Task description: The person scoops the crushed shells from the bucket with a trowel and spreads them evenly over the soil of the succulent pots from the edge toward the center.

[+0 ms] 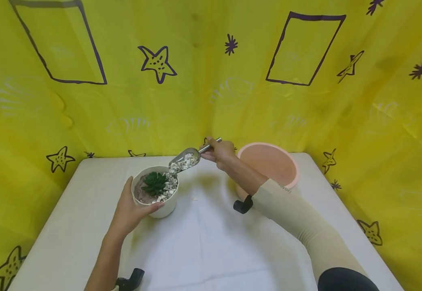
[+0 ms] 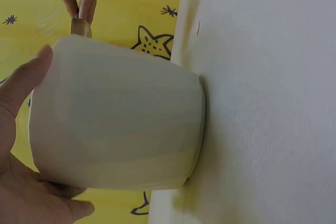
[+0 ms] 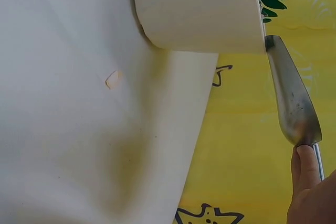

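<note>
As I am reading the scene remotely, the left hand [image 1: 132, 211] is holding a white, round, tapering pot [image 1: 166, 208], thumb and fingers spread wide around its upper wall, while the pot is standing on a white-covered table [image 1: 203, 246]. The right hand [image 1: 221, 153] is gripping, with fingers closed narrowly, the handle of a silver metal scoop [image 3: 295, 98], whose lip is overhanging the pot's right rim. I am judging the step to be top-dressing: mixed white-and-grey pebbles [image 1: 184, 162] are filling the scoop, and others are covering the soil to the right of a dark-green, rosette-shaped succulent [image 1: 154, 184]. The next move, I am supposing, is calling for a steeper tilt, directed toward the barer left side.
</note>
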### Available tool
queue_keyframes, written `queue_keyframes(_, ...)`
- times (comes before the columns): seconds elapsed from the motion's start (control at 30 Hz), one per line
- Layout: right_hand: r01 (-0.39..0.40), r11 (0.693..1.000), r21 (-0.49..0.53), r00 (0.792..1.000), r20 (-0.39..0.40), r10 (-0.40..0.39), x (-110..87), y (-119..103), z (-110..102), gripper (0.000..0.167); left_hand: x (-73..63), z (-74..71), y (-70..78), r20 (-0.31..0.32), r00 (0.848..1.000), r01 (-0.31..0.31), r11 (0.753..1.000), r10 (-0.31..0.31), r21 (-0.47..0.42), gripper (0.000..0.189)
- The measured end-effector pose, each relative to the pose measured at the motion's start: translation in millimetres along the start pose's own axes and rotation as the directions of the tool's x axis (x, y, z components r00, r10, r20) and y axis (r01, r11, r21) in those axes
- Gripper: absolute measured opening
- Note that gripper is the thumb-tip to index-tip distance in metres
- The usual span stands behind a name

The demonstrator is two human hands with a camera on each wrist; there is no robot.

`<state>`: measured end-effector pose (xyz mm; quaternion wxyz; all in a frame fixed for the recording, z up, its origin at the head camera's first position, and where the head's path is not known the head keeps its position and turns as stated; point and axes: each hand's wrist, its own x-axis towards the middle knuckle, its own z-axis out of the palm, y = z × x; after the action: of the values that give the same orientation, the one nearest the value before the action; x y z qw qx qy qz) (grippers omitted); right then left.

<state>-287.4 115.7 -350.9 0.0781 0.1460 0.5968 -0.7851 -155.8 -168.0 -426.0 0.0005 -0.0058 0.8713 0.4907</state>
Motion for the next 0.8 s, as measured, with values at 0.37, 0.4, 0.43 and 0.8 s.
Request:
queue_keyframes(0.37,-0.019,1.000,0.002,1.000,-0.012,0.019,1.5,1.0,1.1,0.034,-15.0,44.3,13.8,-0.337,0.941,-0.021,1.000,0.017,-0.011,0.134)
queue_keyframes(0.4,-0.021,1.000,0.005,1.000,-0.009,0.021,1.9,1.3,1.0,0.034,-15.4,45.5,14.3,-0.354,0.935,-0.022,1.000,0.022,0.004,0.133)
queue_keyframes(0.43,-0.022,1.000,0.010,1.000,-0.007,0.022,2.2,1.6,1.0,0.034,-15.3,46.5,14.3,-0.367,0.930,-0.022,1.000,0.026,0.014,0.131)
queue_keyframes(0.8,-0.019,1.000,-0.005,1.000,-0.018,0.019,0.1,-0.3,-3.3,0.038,-12.8,38.5,8.2,-0.299,0.954,-0.027,0.999,0.015,-0.036,0.126)
